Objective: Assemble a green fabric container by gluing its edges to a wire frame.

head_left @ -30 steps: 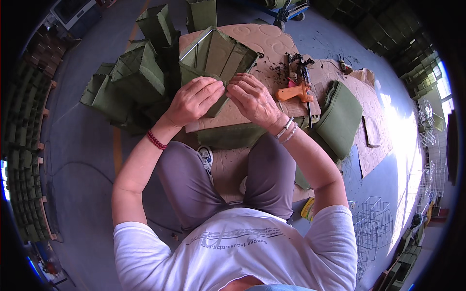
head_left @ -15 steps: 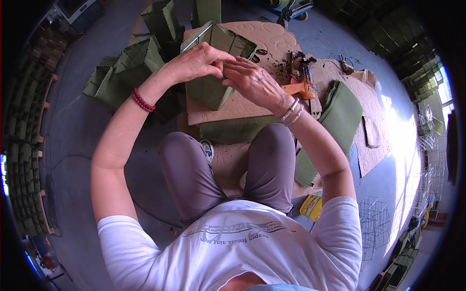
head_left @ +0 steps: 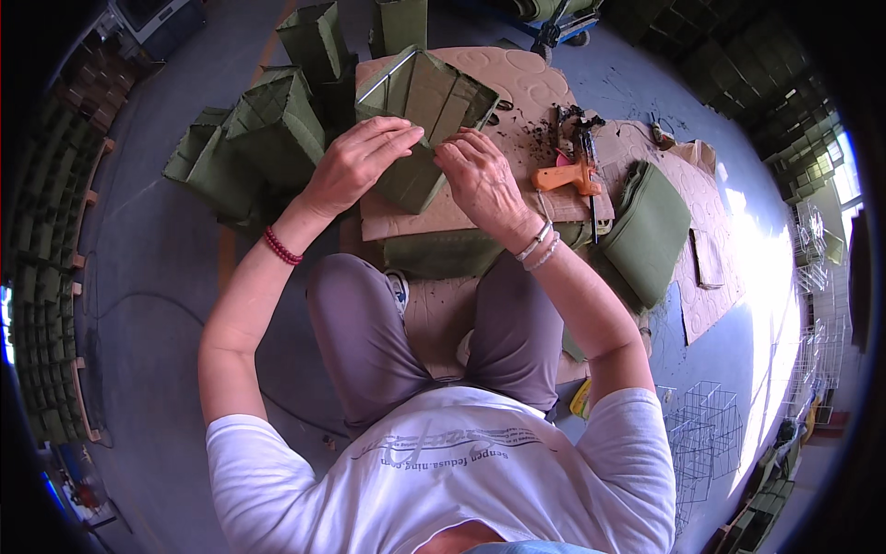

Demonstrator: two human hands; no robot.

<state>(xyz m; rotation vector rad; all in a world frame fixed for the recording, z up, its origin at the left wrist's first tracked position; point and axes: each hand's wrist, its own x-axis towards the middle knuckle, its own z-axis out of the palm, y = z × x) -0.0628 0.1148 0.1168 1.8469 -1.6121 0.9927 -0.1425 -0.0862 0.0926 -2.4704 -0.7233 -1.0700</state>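
Note:
In front of me a green fabric box (head_left: 411, 185) with a wire along its rim stands tilted, its open top showing the brown-lined inside. My left hand (head_left: 360, 166) is at the near rim, its fingers pressed together and pointing right. A small gap away, my right hand (head_left: 482, 175) has its fingertips pinched together by the same rim. Whatever is between the fingertips of either hand is too small to make out. An orange and black glue gun (head_left: 565, 175) lies on the cardboard (head_left: 526, 78), right of my right hand.
Several green fabric boxes (head_left: 268, 115) stand at the left. Folded green fabric (head_left: 646, 231) lies at the right. Wire frames (head_left: 706, 429) sit on the floor at the lower right, and a yellow package (head_left: 580, 399) is beside my leg. A blue cart (head_left: 554, 28) stands at the back.
My hands have moved apart and slightly nearer to me; before, their fingertips met over the box rim. The glue gun shows more fully now.

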